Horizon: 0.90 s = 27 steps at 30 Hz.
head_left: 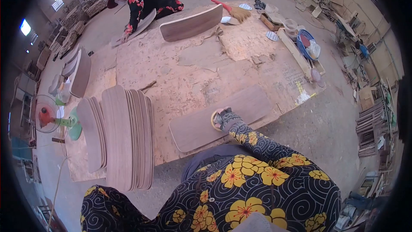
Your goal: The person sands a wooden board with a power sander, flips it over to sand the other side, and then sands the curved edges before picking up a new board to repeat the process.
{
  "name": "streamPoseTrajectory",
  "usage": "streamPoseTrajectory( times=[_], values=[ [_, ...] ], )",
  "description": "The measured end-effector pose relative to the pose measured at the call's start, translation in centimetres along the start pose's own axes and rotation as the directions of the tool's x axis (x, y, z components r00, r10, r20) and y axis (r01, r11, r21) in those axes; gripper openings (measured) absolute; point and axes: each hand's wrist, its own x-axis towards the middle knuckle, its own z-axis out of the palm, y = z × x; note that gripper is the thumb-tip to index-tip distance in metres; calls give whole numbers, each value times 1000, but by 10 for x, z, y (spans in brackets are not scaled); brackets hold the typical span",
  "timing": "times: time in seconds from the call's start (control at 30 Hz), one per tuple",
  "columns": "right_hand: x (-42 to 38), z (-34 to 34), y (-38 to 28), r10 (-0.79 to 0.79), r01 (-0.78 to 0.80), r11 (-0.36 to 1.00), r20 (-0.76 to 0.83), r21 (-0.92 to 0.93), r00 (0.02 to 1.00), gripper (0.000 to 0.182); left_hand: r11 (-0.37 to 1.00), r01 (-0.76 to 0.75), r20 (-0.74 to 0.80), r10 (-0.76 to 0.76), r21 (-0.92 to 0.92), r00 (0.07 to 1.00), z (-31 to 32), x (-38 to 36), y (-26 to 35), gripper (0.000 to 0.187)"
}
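A curved wooden panel [193, 131] with rounded corners lies near the front edge of the worktable. On its middle rests my right hand [220, 119], in what looks like a grey glove. Its fingers close around a round, yellow-rimmed object [213, 121], pressed against the wood; its exact kind is not clear. My left hand is out of sight, and only the left sleeve [105, 208] shows at the lower left. To the left of the panel stands a stack of similar curved panels [124, 137], overhanging the table's front edge.
Across the worktable [171, 86], a person in a red hat [148, 0] handles another panel. A curved panel [193, 22] stands on edge near a straw broom [238, 13]. At the right sits a blue basket [307, 45]; a fan [45, 115] stands left.
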Motion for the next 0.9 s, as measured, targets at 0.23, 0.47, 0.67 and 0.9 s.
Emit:
streamPoseTrajectory(
  times=[0.23,0.47,0.67,0.9],
  values=[
    [12,-5,33,89,-91,995,-71,-32,994,64,1000,-9,2,9,2,1000,1,3,-1,38],
    [24,-14,69,143,-150,988,-178,-23,974,62,1000,-18,11,18,-9,1000,1,3,-3,39],
    [17,-16,36,30,-39,993,-76,-109,997,54,1000,-9,4,9,-21,1000,-5,1,-2,40],
    [44,-10,67,-79,68,927,-17,-369,997,47,1000,13,19,-13,-23,1000,-11,-6,-2,41]
  ],
)
